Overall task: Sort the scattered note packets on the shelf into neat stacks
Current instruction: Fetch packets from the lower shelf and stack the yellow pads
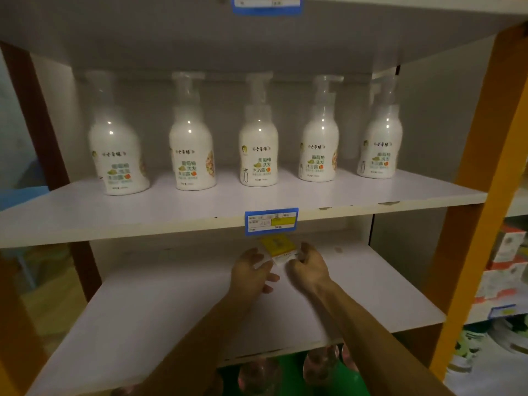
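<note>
Both hands reaching deep onto the lower white shelf. Yellow-and-white note packet far back, under a blue price tag. Left hand and right hand flanking it, fingers curled; actual grip on the packet unclear. Five white pump bottles upright above.
</note>
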